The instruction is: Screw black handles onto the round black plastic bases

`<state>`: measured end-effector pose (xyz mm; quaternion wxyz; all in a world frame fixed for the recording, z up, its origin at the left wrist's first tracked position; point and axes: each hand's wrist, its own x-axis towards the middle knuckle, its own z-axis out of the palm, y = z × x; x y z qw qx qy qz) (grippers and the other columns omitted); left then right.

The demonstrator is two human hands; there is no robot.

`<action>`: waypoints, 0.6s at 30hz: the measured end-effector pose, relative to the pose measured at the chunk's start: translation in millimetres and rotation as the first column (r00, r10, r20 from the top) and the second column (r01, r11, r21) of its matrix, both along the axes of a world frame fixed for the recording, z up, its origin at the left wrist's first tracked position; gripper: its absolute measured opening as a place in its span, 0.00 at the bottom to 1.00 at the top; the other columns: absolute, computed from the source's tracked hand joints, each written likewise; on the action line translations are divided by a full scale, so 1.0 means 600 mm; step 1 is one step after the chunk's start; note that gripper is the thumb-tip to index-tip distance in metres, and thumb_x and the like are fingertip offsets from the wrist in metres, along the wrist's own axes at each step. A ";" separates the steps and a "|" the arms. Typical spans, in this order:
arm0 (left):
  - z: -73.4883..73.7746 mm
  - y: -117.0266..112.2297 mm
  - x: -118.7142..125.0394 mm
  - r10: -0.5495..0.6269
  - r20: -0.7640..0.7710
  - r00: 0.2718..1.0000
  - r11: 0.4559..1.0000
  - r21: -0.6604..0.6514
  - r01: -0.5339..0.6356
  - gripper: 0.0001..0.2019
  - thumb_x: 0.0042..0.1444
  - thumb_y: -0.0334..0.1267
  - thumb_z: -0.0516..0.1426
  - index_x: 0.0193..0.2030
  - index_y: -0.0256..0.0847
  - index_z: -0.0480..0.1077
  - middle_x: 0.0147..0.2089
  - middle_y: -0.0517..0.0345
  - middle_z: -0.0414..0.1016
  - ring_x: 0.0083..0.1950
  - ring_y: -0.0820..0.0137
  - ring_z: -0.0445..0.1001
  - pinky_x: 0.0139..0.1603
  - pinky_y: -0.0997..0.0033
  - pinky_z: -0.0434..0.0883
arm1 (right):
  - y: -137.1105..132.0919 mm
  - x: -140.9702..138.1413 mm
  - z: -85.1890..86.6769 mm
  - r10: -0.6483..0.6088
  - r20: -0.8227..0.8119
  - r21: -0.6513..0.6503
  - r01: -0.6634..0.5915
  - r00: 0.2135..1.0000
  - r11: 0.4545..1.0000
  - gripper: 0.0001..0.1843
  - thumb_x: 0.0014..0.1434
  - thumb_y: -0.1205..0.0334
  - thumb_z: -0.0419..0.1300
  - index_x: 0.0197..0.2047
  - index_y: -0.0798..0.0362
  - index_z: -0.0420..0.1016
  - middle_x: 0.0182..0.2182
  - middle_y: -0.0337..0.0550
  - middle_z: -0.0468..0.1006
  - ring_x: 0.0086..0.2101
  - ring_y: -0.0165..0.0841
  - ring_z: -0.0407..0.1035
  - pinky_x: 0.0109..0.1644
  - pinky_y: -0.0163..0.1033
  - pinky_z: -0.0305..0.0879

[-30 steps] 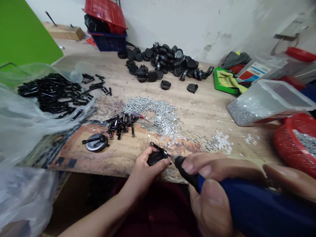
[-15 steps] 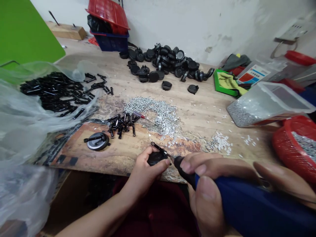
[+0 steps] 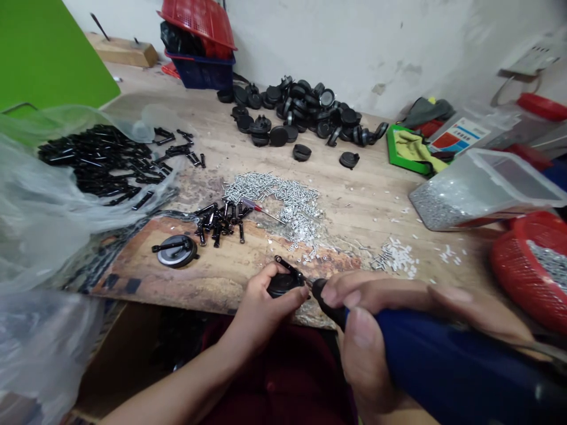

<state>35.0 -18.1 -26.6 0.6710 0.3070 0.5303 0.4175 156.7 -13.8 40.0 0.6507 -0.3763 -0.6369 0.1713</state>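
Note:
My left hand (image 3: 268,301) is closed around a round black disc-shaped part (image 3: 282,284) at the front edge of the board. A short black arm piece (image 3: 287,267) stands out from the disc, tilted up to the left. In my right hand (image 3: 367,319) is a blue electric screwdriver (image 3: 443,360) with a black nose. Its bit points left and meets the near end of the arm piece; the exact contact is too small to make out. Left on the board lies another disc (image 3: 176,252) with a grey face and a black arm piece across it.
Silver screws (image 3: 270,189) and loose black arm pieces (image 3: 219,221) lie ahead, with a red-handled screwdriver (image 3: 261,208). Behind is a pile of black discs (image 3: 305,106). A plastic bag of black pieces (image 3: 97,159) is left; a clear bin (image 3: 469,195) and red basket (image 3: 509,271) stand right.
The screwdriver and my right hand have shifted slightly left and down, with the bit still at the arm piece. My left hand keeps hold of the disc. The whole view has shifted a little.

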 end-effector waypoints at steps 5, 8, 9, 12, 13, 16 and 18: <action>0.004 -0.003 0.000 0.002 0.073 0.997 0.998 -0.060 0.002 0.13 0.45 0.40 0.63 0.31 0.40 0.63 0.21 0.68 0.65 0.21 0.78 0.62 0.24 0.77 0.60 | -0.001 0.003 0.006 0.108 -0.025 -0.011 -0.108 0.994 0.994 0.27 0.44 0.78 0.60 0.45 0.44 0.66 0.25 0.32 0.74 0.21 0.31 0.71 0.28 0.43 0.76; 0.001 -0.008 0.000 -0.028 0.155 0.987 0.994 -0.104 0.044 0.13 0.44 0.39 0.64 0.30 0.40 0.63 0.21 0.66 0.67 0.20 0.77 0.64 0.24 0.77 0.61 | 0.003 0.000 0.005 0.238 -0.162 -0.040 -0.248 0.958 0.968 0.27 0.42 0.81 0.58 0.43 0.46 0.66 0.24 0.31 0.72 0.20 0.30 0.69 0.23 0.42 0.73; -0.001 -0.010 -0.001 -0.036 0.181 0.983 0.992 -0.112 0.057 0.13 0.44 0.38 0.64 0.30 0.40 0.63 0.21 0.66 0.67 0.20 0.77 0.65 0.23 0.76 0.61 | 0.006 0.000 0.004 0.273 -0.208 -0.037 -0.287 0.939 0.957 0.26 0.41 0.81 0.57 0.42 0.47 0.65 0.24 0.31 0.71 0.20 0.30 0.69 0.21 0.41 0.71; -0.007 -0.015 0.000 -0.018 0.204 0.979 0.993 -0.114 0.042 0.14 0.43 0.38 0.65 0.30 0.39 0.63 0.21 0.66 0.67 0.19 0.76 0.66 0.22 0.76 0.63 | 0.019 0.000 -0.003 0.299 -0.306 0.008 -0.311 0.904 0.950 0.25 0.41 0.81 0.56 0.42 0.50 0.64 0.24 0.31 0.69 0.19 0.28 0.67 0.19 0.38 0.68; -0.009 -0.016 0.000 -0.009 0.202 0.979 0.993 -0.111 0.033 0.14 0.43 0.38 0.65 0.30 0.39 0.63 0.21 0.66 0.67 0.19 0.76 0.66 0.22 0.76 0.64 | 0.023 0.000 -0.007 0.298 -0.311 0.021 -0.307 0.903 0.952 0.25 0.41 0.81 0.56 0.42 0.50 0.63 0.24 0.31 0.69 0.19 0.28 0.67 0.19 0.38 0.68; -0.016 -0.018 0.001 0.015 0.198 0.980 0.995 -0.097 0.004 0.15 0.42 0.39 0.66 0.30 0.39 0.63 0.21 0.67 0.67 0.19 0.77 0.65 0.22 0.76 0.65 | 0.027 -0.001 -0.020 0.264 -0.303 0.015 -0.273 0.916 0.962 0.24 0.44 0.80 0.57 0.43 0.50 0.61 0.25 0.30 0.69 0.20 0.28 0.68 0.22 0.40 0.70; -0.020 -0.018 0.001 0.027 0.194 0.981 0.996 -0.090 -0.009 0.16 0.43 0.40 0.66 0.31 0.39 0.63 0.21 0.68 0.66 0.19 0.78 0.65 0.23 0.77 0.65 | 0.022 -0.002 -0.028 0.222 -0.303 -0.002 -0.233 0.927 0.972 0.22 0.46 0.78 0.58 0.42 0.49 0.60 0.25 0.29 0.69 0.20 0.28 0.68 0.24 0.40 0.71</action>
